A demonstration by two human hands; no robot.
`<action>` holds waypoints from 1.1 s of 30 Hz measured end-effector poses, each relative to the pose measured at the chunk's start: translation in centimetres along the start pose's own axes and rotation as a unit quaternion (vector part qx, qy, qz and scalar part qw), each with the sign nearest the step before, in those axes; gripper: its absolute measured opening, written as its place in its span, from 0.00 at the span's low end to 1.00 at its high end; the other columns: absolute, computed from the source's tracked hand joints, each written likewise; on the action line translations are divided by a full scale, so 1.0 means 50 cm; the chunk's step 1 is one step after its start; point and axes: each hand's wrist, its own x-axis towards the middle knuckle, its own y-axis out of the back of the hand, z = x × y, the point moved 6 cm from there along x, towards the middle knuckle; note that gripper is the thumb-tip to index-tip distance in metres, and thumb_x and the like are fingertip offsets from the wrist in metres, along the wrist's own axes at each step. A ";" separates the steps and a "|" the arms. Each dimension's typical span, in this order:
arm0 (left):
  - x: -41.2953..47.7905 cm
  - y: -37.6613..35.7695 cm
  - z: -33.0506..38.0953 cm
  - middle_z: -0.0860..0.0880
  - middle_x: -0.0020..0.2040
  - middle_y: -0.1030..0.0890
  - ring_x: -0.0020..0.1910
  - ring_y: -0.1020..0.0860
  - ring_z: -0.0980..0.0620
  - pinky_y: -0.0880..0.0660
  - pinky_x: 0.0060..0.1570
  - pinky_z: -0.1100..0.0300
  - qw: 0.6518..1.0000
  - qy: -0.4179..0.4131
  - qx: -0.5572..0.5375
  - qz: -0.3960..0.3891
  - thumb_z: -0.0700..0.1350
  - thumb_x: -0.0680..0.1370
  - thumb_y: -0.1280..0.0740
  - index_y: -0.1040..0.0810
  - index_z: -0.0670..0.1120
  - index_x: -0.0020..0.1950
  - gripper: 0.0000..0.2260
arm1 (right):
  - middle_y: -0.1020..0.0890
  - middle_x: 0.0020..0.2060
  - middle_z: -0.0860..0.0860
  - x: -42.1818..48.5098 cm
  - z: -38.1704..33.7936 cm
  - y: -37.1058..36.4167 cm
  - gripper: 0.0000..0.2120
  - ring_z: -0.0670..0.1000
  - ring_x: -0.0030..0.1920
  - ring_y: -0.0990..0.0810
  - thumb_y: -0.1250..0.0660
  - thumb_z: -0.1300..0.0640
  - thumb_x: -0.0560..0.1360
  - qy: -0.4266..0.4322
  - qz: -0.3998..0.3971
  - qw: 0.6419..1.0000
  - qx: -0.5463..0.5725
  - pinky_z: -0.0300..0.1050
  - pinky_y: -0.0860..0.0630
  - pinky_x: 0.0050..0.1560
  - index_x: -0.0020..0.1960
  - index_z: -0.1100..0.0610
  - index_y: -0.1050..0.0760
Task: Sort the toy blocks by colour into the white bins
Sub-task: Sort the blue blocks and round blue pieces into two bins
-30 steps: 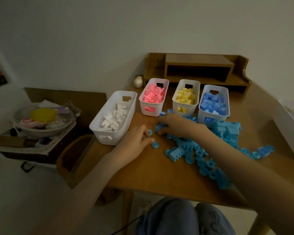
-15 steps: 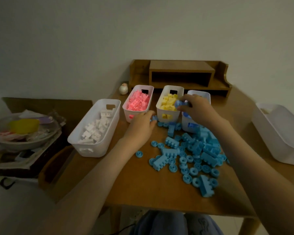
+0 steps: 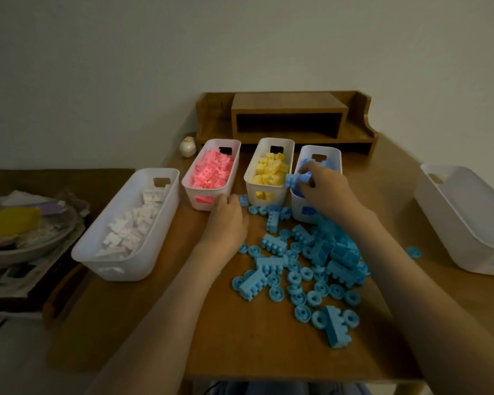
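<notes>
The right hand [image 3: 325, 192] pinches a blue block [image 3: 297, 178] above the blue bin [image 3: 330, 149], apparently to drop it in. The left hand [image 3: 226, 220] lies curled against a small blue block [image 3: 243, 200]; I cannot tell whether it grips. Loose blue blocks [image 3: 311, 266] cover the desk [image 3: 240, 337] just behind both hands.

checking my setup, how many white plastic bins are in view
5: white-block bin left; pink-block bin, yellow-block bin, blue-block bin at back; far-right bin. None seem hidden.
</notes>
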 end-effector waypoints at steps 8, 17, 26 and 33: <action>-0.017 0.029 -0.014 0.42 0.63 0.35 0.55 0.27 0.44 0.33 0.46 0.60 0.996 0.058 0.054 0.050 0.42 0.80 0.41 0.31 0.39 0.64 0.13 | 0.30 0.64 0.55 -0.032 -0.142 -0.024 0.25 0.55 0.65 0.34 0.36 0.70 0.72 0.138 0.027 0.989 -0.036 0.47 0.35 0.64 0.67 0.57 0.33; -0.012 0.019 -0.027 0.43 0.59 0.26 0.57 0.26 0.45 0.29 0.50 0.57 0.997 0.058 0.031 0.030 0.38 0.78 0.38 0.27 0.43 0.61 0.12 | 0.29 0.63 0.57 -0.042 -0.200 -0.125 0.16 0.56 0.63 0.29 0.41 0.57 0.79 0.150 -0.141 0.975 -0.083 0.48 0.31 0.60 0.65 0.60 0.32; -0.016 0.028 -0.024 0.43 0.61 0.28 0.59 0.27 0.44 0.29 0.53 0.56 0.997 0.045 0.042 0.041 0.37 0.78 0.39 0.29 0.41 0.62 0.13 | 0.34 0.64 0.58 -0.022 -0.205 -0.176 0.15 0.57 0.65 0.31 0.42 0.63 0.78 0.133 -0.161 0.967 -0.148 0.50 0.30 0.60 0.65 0.62 0.34; -0.021 0.049 0.000 0.45 0.57 0.26 0.54 0.26 0.47 0.34 0.43 0.62 0.992 -0.010 -0.028 0.119 0.41 0.79 0.40 0.27 0.43 0.60 0.10 | 0.27 0.56 0.57 -0.023 -0.196 -0.139 0.12 0.55 0.57 0.27 0.41 0.62 0.77 0.154 -0.112 0.979 -0.079 0.43 0.31 0.55 0.59 0.60 0.27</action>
